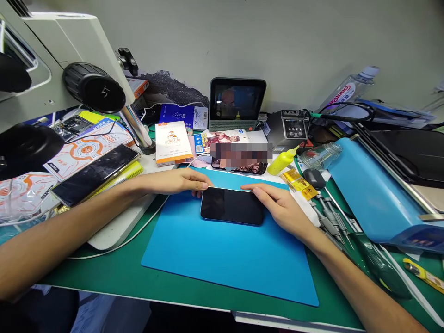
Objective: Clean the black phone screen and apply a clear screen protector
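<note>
A smartphone with a dark screen facing up lies sideways above the blue mat; I cannot tell whether it rests flat on it. At its upper left corner my left hand is closed, thumb and fingers pinching the edge. My right hand holds the right end, its thumb near the upper right corner and the index finger stretched along the far edge. Its other fingers are hidden under the palm and phone. Just behind the mat lies a second phone with a lit picture, partly blurred out.
A microscope stand fills the left, with another dark phone on its base. Behind are a white box and a display. To the right are a yellow bottle, a glass jar, several screwdrivers and a blue case.
</note>
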Tool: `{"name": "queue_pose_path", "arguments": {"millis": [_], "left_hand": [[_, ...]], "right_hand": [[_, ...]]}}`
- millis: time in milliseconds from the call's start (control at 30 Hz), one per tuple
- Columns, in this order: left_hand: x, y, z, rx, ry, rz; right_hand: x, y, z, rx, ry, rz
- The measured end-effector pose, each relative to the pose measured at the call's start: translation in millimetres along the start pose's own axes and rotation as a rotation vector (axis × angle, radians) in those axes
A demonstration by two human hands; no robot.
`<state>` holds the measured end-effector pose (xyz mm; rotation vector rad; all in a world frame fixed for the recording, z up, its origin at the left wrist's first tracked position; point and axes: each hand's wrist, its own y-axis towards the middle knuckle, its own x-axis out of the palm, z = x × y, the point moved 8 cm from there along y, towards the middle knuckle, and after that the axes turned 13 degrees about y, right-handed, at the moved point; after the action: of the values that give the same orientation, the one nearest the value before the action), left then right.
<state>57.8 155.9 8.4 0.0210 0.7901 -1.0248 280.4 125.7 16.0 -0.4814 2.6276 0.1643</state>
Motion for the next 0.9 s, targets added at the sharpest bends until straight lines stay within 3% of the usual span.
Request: {"name": "queue_pose_path", "arguments": {"millis": [267,533,767,900], "left_hand": [[0.8,2.0,0.1,-0.063,0.042,0.063],[1.0,1.9,-7.4,-0.050,-0.133,0.069],[0.9,-0.3,-4.1,-0.090,0.031,0.072],[2.2,0.2,-1.6,-0.066,0.007,0.043]], "right_hand": [[-11.7,-6.3,6.6,0.081,0.022,-0.005],[-13.4,-6.8,10.1,0.089,0.025,-0.020],[-16.8,-6.0,16.7,0.107,0.087,0.018],[-16.1,-5.2,17.7,0.108,0.115,0.010]]}}
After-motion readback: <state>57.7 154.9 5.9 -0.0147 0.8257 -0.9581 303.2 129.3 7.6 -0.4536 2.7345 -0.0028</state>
